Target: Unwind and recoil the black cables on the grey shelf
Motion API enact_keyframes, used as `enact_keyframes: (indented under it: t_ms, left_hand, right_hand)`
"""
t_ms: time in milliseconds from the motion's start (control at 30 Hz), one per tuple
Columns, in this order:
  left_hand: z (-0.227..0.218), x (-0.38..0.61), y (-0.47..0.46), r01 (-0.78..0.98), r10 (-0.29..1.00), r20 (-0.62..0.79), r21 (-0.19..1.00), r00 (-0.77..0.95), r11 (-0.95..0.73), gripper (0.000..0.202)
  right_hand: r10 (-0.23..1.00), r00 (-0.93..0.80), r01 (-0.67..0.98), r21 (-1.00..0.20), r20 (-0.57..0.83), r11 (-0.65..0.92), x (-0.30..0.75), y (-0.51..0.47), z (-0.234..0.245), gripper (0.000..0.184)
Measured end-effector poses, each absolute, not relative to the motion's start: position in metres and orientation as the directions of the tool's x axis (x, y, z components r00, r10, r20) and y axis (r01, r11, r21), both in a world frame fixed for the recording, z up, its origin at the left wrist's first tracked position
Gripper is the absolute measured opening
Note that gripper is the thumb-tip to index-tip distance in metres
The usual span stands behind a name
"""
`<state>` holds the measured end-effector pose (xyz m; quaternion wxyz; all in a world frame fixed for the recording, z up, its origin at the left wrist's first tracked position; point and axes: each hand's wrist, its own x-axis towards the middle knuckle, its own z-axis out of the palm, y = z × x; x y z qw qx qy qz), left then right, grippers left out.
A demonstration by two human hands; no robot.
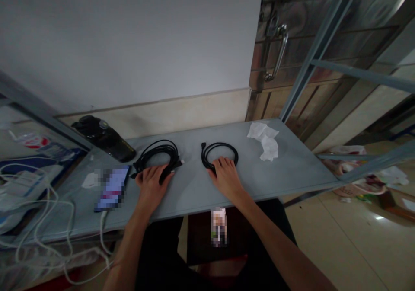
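Two coils of black cable lie side by side on the grey tabletop (189, 183). My left hand (153, 182) is closed on the near edge of the left black cable coil (158, 148), thumb on its right side. This coil is the thicker bundle, and its connector ends stick out to the right. The right black cable coil (236, 152) is thinner, with a plug (203, 145) standing off at its upper left. My right hand (225, 174) has its fingers bent over the near edge of this coil, gripping it. The parts under my fingers are hidden.
Left of the coils a black bottle (105, 139) lies tilted, with a blurred phone-like device (112, 189) nearer me. Crumpled tissue (267, 139) rests at the right. White cables (48, 204) tangle at far left. Metal frame posts (319, 44) rise at both ends.
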<state>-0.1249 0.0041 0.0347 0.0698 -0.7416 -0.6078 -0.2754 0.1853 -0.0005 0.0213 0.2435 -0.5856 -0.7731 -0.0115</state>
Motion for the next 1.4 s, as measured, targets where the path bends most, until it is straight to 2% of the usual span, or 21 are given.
enact_keyframes:
  t_ms: [167, 367, 567, 700, 800, 933, 1100, 1267, 1400]
  left_hand:
    - [0.036, -0.117, 0.014, 0.936, 0.83, 0.554, 0.256, 0.062, -0.241, 0.033]
    - [0.049, -0.077, 0.004, 0.924, 0.788, 0.615, 0.294, 0.012, -0.244, 0.046]
    - [0.047, -0.03, -0.005, 0.733, 0.791, 0.598, 0.479, 0.13, -0.483, 0.027]
    - [0.041, -0.013, 0.001, 0.609, 0.812, 0.56, 0.591, 0.161, -0.529, 0.018]
    - [0.041, -0.005, 0.003, 0.552, 0.849, 0.503, 0.667, 0.16, -0.499, 0.016]
    - [0.043, -0.002, 0.0, 0.462, 0.892, 0.422, 0.767, 0.159, -0.445, 0.018]
    - [0.044, -0.011, 0.0, 0.208, 0.96, 0.241, 0.941, 0.142, -0.267, 0.044]
    - [0.038, -0.023, 0.005, 0.078, 0.99, 0.138, 0.987, 0.043, -0.141, 0.055]
    - [0.034, -0.025, 0.007, 0.036, 0.991, 0.125, 0.991, 0.041, -0.126, 0.058]
  right_hand:
    - [0.893, -0.193, 0.913, -0.258, 0.407, 0.315, 0.185, -0.001, 0.021, 0.024]
    - [0.883, -0.204, 0.906, -0.26, 0.423, 0.334, 0.184, 0.0, 0.019, 0.019]
    - [0.888, -0.232, 0.904, -0.248, 0.397, 0.348, 0.184, 0.0, 0.022, 0.025]
    - [0.885, -0.238, 0.914, -0.217, 0.4, 0.343, 0.184, -0.001, 0.024, 0.023]
    - [0.882, -0.217, 0.916, -0.226, 0.418, 0.332, 0.183, -0.001, 0.023, 0.022]
    - [0.881, -0.197, 0.889, -0.301, 0.43, 0.346, 0.183, -0.001, 0.024, 0.026]
    - [0.833, -0.251, 0.774, -0.415, 0.493, 0.479, 0.187, -0.007, 0.027, 0.031]
    - [0.787, -0.338, 0.661, -0.465, 0.516, 0.589, 0.19, -0.014, 0.028, 0.034]
    - [0.774, -0.376, 0.626, -0.476, 0.51, 0.618, 0.19, -0.016, 0.03, 0.031]
